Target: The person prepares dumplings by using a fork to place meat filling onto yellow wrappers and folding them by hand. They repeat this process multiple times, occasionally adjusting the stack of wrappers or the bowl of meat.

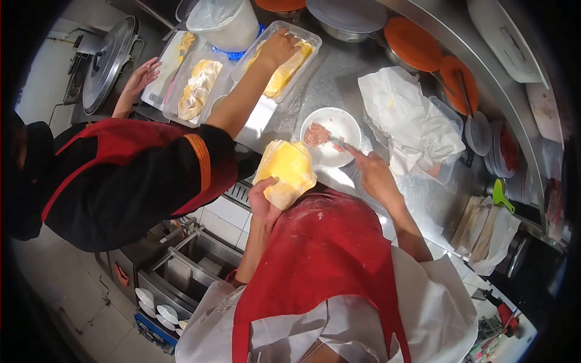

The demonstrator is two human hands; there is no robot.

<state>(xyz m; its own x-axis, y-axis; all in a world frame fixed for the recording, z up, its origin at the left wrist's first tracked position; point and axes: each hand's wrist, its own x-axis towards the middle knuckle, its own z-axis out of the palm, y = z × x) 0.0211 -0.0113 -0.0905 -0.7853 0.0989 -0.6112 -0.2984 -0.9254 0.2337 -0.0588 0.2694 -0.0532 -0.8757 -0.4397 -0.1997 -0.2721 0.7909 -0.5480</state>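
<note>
My left hand [266,199] holds a sheet of floury yellow dough [286,167] from below, its thumb over the near edge. In my right hand [375,175] is a slim metal utensil [339,143], its far end down in a white bowl [353,130]. Pinkish minced meat [316,135] lies against the bowl's left side, with a little more by the utensil. The dough is just left of the bowl, above the counter's front edge.
At left, a co-worker's hand [281,48] reaches into a plastic tub [315,46] of yellow dough; their other hand [144,75] is spread. Another tub [172,109] holds filled dough pieces. Crumpled white paper [402,115] lies right of the bowl. Orange lids [413,43] line the back.
</note>
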